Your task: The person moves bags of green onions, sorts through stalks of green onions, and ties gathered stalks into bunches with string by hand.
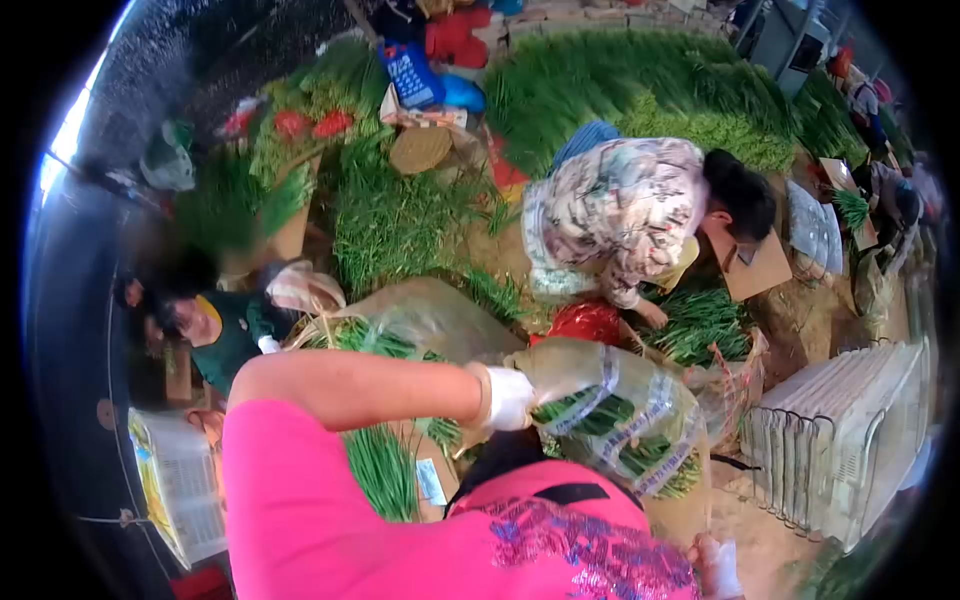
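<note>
Left hand [507, 397] in a white glove, closed round the neck of a clear plastic bag banded with printed tape [612, 408] and stuffed with long green chive-like stalks — held up in front of the pink-clad chest, bag hanging toward the right. Right hand [718, 567], also white-gloved, low at the frame's bottom edge, partly cut off; cannot tell what its fingers do or whether anything sits in them. Just beyond the bag, a shiny red bag [585, 322] and a loose heap of green stalks [697, 326]. Farther off, a crouching person in a floral patterned shirt [620, 215] — bent over cardboard pieces. Right of the bag, a white wire rack [838, 440] on the dirt floor.
</note>
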Motion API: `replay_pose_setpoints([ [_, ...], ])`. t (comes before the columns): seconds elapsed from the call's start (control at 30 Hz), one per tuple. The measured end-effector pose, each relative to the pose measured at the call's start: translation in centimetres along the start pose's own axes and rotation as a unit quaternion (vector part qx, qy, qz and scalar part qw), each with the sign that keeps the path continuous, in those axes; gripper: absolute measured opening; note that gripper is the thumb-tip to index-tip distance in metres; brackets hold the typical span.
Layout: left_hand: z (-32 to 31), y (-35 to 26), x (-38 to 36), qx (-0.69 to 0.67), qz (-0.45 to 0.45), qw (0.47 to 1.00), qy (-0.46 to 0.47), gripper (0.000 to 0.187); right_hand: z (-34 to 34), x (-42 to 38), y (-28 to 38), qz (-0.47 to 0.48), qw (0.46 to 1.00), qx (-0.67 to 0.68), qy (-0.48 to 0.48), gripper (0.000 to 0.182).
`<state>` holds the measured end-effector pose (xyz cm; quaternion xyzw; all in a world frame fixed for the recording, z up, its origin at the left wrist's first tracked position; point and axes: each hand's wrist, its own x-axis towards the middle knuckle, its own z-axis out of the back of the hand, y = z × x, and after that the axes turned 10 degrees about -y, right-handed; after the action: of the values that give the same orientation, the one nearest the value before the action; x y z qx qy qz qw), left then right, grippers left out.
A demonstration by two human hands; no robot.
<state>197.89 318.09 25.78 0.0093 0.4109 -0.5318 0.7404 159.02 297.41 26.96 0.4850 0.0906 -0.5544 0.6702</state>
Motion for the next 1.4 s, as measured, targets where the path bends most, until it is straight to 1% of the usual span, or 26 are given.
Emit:
replay_pose_setpoints([
  [0.03,-0.8,3.2,-0.8,0.001,-0.002,1.0,0.016,0.031,-1.4,-1.8,2.3,0.022,0.999,-0.031,-0.006,0.028],
  [0.07,-1.4,5.7,-1.7,-0.009,0.001,1.0,0.004,0.032,-2.7,-2.1,4.6,0.14,0.985,-0.096,-0.001,0.031],
  [0.23,4.9,14.0,-11.3,-0.041,0.032,0.999,-0.008,0.036,-8.5,-1.7,17.0,0.071,0.996,-0.027,0.036,0.028],
  [0.27,3.8,16.3,-12.1,-0.026,-0.018,0.999,0.008,0.039,-9.0,-2.0,17.8,0.043,0.999,0.008,0.031,0.027],
  [0.3,5.6,16.7,-14.8,-0.063,0.062,0.996,-0.022,0.041,-9.9,-1.6,19.6,0.024,0.998,0.045,0.025,0.027],
  [0.37,8.0,18.7,-18.3,-0.054,0.078,0.995,-0.031,0.041,-11.9,-1.6,24.5,0.051,0.995,0.065,0.057,0.023],
  [0.43,11.9,19.0,-21.1,-0.073,0.161,0.983,-0.044,0.04,-12.9,-0.3,27.4,0.087,0.993,0.033,0.074,0.02],
  [0.47,12.7,19.8,-22.2,-0.08,0.158,0.981,-0.086,0.036,-12.9,0.7,29.0,0.189,0.974,-0.032,0.124,0.018],
  [0.5,13.7,20.7,-23.3,-0.047,0.038,0.982,-0.181,0.027,-13.5,2.3,31.6,0.232,0.957,-0.063,0.161,0.022],
  [0.53,14.3,21.0,-23.7,-0.056,0.109,0.962,-0.242,0.022,-15.0,3.6,34.6,0.276,0.936,-0.089,0.199,0.027],
  [0.63,16.3,23.9,-24.6,-0.055,0.208,0.931,-0.294,0.027,-20.1,8.5,40.2,0.48,0.819,-0.135,0.284,0.021],
  [0.7,17.3,26.6,-23.9,-0.185,0.361,0.863,-0.301,0.028,-24.2,11.0,44.0,0.149,0.925,-0.005,0.35,0.026],
  [0.77,15.0,32.6,-22.7,-0.267,0.429,0.772,-0.385,0.026,-30.8,17.1,45.0,0.179,0.901,0.098,0.383,0.031],
  [0.83,12.6,40.2,-20.2,-0.334,0.536,0.675,-0.382,0.023,-37.2,24.0,49.2,0.241,0.887,0.008,0.393,0.033],
  [0.9,1.9,53.1,-17.9,-0.13,0.467,0.806,-0.339,0.024,-46.9,32.0,48.2,0.252,0.873,-0.008,0.417,0.033],
  [0.93,-1.4,57.8,-14.1,-0.232,0.579,0.701,-0.347,0.028,-53.5,39.4,46.6,0.477,0.812,-0.021,0.336,0.032],
  [0.97,-5.1,59.4,-10.9,-0.241,0.601,0.658,-0.384,0.034,-57.8,42.1,42.4,0.651,0.717,-0.029,0.246,0.031],
  [1.0,-10.1,63.8,-6.0,-0.214,0.602,0.741,-0.205,0.041,-58.6,41.3,41.5,0.624,0.73,-0.053,0.273,0.03],
  [1.03,-10.3,71.3,1.2,-0.165,0.555,0.814,-0.055,0.048,-60.3,43.9,44.1,0.618,0.739,-0.08,0.257,0.029],
  [1.07,-8.7,72.3,5.6,0.056,0.481,0.87,-0.094,0.046,-61.5,47.5,46.8,0.612,0.745,-0.12,0.238,0.028],
  [1.1,-7.9,72.8,7.3,-0.013,0.523,0.841,-0.138,0.047,-62.4,49.1,47.8,0.597,0.747,-0.16,0.246,0.028],
  [1.17,-1.2,72.0,7.8,-0.324,0.644,0.655,-0.227,0.049,-65.3,50.6,49.8,0.557,0.738,-0.227,0.305,0.031],
  [1.2,-0.8,71.3,6.3,-0.402,0.661,0.583,-0.247,0.051,-67.5,46.6,49.5,0.405,0.813,-0.192,0.371,0.032],
  [1.23,0.9,72.2,6.3,-0.443,0.673,0.534,-0.258,0.053,-67.4,45.3,55.3,0.244,0.862,-0.155,0.415,0.033],
  [1.33,-5.5,76.5,8.9,-0.348,0.639,0.636,-0.258,0.058,-69.9,46.0,57.1,0.221,0.852,-0.128,0.457,0.034],
  [1.4,-4.4,73.9,8.5,-0.382,0.641,0.614,-0.256,0.061,-68.7,44.8,57.3,0.184,0.866,-0.127,0.447,0.034],
])
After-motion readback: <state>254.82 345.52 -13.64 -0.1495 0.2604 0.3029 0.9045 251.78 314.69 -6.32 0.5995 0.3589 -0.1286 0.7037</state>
